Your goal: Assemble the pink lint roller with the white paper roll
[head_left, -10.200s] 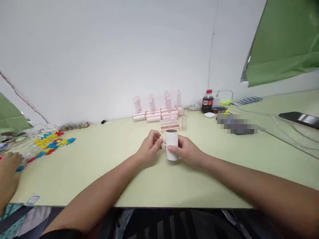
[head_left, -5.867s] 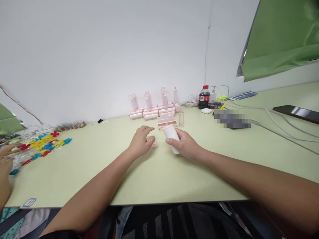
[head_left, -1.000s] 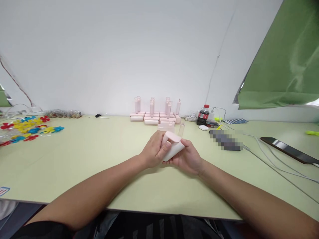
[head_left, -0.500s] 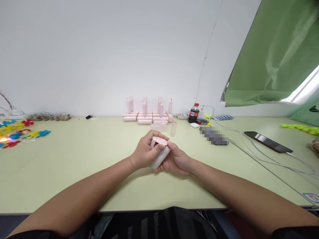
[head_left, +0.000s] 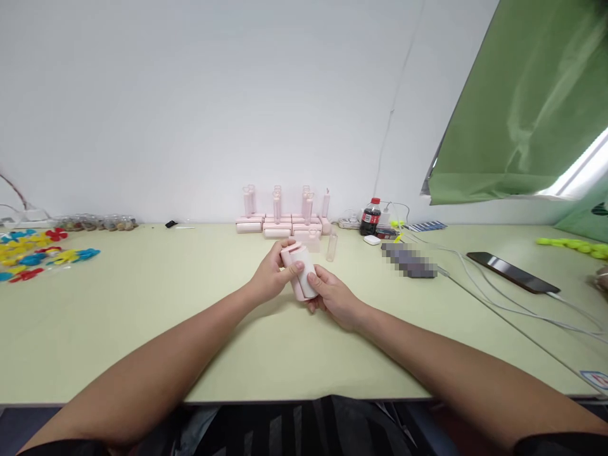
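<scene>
Hands: we clasp the pink roller (head_left: 303, 276) above the worktop (head_left: 166, 304) | left hand (head_left: 272, 277) fingers steady its top | right hand (head_left: 333, 299) fingers cradle beneath | pink stands (head_left: 280, 218) behind roller

Fingers of the left hand (head_left: 273, 278) and the right hand (head_left: 332, 301) cover much of a pale pink roller (head_left: 300, 271), so its lower end and how its parts join cannot be told; each grip wraps the piece. A grey object (head_left: 409, 263) on the bench (head_left: 142, 316) is pixelated beyond recognition. Coloured flower-shaped pieces (head_left: 28, 253) run off the left edge. At the right edge, a yellow-green object (head_left: 572, 244) and part of another person's hand (head_left: 602, 278) are cut off. The pink rollers (head_left: 280, 218) by the wall are too small to count. Both forearms leave the bottom edge.
</scene>
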A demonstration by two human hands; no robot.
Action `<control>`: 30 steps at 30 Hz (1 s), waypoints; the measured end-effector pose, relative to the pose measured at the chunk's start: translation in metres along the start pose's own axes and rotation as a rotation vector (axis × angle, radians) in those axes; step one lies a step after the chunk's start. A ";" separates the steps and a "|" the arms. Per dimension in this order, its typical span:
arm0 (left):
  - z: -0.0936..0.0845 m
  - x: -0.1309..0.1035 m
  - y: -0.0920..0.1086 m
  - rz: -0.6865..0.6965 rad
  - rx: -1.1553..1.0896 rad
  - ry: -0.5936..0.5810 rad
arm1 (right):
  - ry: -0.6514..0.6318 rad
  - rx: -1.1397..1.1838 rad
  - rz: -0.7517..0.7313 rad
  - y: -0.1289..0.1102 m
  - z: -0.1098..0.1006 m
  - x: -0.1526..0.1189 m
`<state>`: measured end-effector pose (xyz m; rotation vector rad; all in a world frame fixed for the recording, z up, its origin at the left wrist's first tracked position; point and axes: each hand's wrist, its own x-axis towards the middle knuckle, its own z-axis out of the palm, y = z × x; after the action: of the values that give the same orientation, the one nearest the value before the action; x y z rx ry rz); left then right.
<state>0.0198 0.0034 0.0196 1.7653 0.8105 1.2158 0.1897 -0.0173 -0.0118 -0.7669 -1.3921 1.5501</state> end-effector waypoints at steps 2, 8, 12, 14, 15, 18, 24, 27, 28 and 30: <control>-0.002 0.002 -0.004 0.002 -0.072 -0.030 | 0.036 -0.055 -0.028 -0.003 -0.004 0.001; 0.001 0.003 -0.006 0.036 -0.135 -0.030 | 0.066 -0.100 -0.069 -0.006 -0.003 -0.001; 0.000 0.003 -0.005 0.051 -0.085 0.018 | 0.078 -0.115 -0.075 -0.008 -0.001 -0.002; -0.001 0.004 -0.004 0.061 -0.041 0.024 | 0.082 -0.113 -0.076 -0.007 0.000 -0.002; -0.001 0.004 -0.004 0.071 -0.017 0.030 | 0.083 -0.112 -0.076 -0.007 0.000 -0.002; -0.002 0.003 -0.003 0.101 0.011 0.047 | 0.084 -0.105 -0.079 -0.006 -0.001 -0.002; 0.004 -0.002 0.002 0.062 -0.239 -0.093 | 0.074 0.117 0.020 -0.012 -0.002 -0.003; 0.009 -0.002 0.004 -0.066 -0.323 -0.163 | -0.019 0.194 0.135 -0.014 -0.001 -0.002; 0.010 -0.002 0.004 -0.093 -0.341 -0.145 | -0.019 0.171 0.144 -0.013 -0.002 -0.001; 0.010 0.000 0.003 -0.135 -0.368 -0.047 | 0.056 0.020 0.098 -0.011 -0.007 0.005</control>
<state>0.0300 -0.0006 0.0206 1.4131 0.6212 1.1462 0.1965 -0.0101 -0.0017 -0.8715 -1.3132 1.6033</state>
